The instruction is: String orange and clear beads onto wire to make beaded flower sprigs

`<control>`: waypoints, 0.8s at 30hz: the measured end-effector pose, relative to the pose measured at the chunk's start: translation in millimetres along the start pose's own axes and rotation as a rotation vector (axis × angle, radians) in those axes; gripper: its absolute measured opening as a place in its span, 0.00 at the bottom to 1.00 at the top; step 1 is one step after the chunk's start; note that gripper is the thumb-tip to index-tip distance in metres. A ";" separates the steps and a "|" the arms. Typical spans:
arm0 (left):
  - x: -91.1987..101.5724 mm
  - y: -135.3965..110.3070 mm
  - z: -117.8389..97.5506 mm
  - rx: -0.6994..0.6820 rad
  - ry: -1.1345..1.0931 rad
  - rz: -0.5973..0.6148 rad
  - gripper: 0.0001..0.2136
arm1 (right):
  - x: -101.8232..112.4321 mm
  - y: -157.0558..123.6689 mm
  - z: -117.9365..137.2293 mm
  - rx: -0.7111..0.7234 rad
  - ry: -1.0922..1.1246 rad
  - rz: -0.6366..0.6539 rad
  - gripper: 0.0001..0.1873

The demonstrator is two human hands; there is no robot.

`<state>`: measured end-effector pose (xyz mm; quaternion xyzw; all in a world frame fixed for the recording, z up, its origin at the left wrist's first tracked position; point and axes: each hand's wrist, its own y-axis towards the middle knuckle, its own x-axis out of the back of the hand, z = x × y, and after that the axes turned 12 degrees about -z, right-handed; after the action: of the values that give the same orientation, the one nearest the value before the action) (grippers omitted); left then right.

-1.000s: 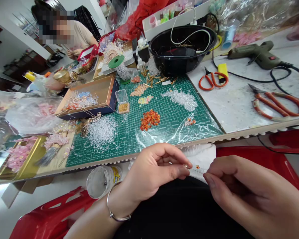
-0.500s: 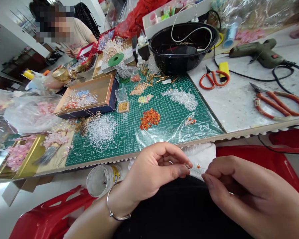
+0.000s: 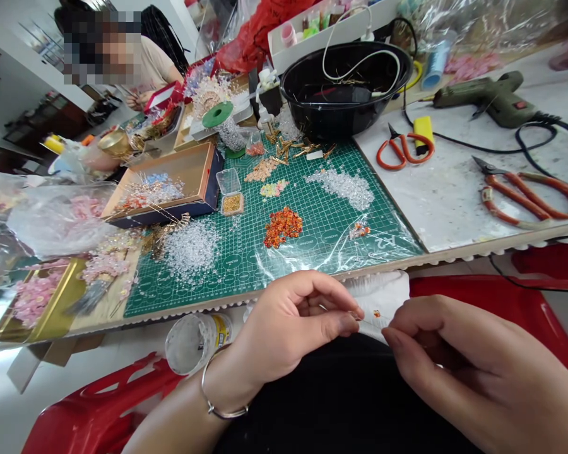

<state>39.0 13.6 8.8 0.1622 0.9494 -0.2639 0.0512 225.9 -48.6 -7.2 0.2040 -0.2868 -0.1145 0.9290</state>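
My left hand (image 3: 298, 321), with a silver bangle at the wrist, pinches a tiny shiny piece between thumb and forefinger; the piece is too small to name. My right hand (image 3: 478, 359) is closed in a pinch to the right, and whatever it grips is hidden. Between the two hands, touching neither, shows a small orange bead (image 3: 377, 314); any thread or wire bearing it is too fine to see. Beyond the hands, a heap of orange beads (image 3: 283, 227) lies on the green cutting mat (image 3: 236, 265), with a smaller cluster of beads (image 3: 360, 230) to its right.
Clear beads (image 3: 192, 249) are heaped at the mat's left. Behind stand an open box (image 3: 203, 173) and a black basin (image 3: 345, 116). Orange-handled pliers (image 3: 530, 195), small scissors (image 3: 404, 151) and a glue gun (image 3: 492, 101) lie right. Another person (image 3: 156, 63) sits across.
The view has shifted very slightly. Both hands keep their pinches and almost the same places, and the small bead between them has barely moved.
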 end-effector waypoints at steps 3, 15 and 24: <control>-1.4 -0.7 0.0 -0.014 0.059 -0.002 0.08 | -0.3 -1.3 -1.4 -0.004 0.009 0.006 0.08; 5.0 10.8 -20.0 -0.147 0.603 0.040 0.09 | -7.7 -2.3 -14.0 -0.131 0.116 0.172 0.08; 13.7 141.8 -58.9 -0.783 1.318 -0.188 0.10 | -7.6 2.2 -23.9 -0.142 0.049 0.139 0.10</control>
<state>73.0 162.6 -11.9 0.1745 0.8177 0.2392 -0.4937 233.8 -36.7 -27.9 0.1199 -0.2687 -0.0646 0.9535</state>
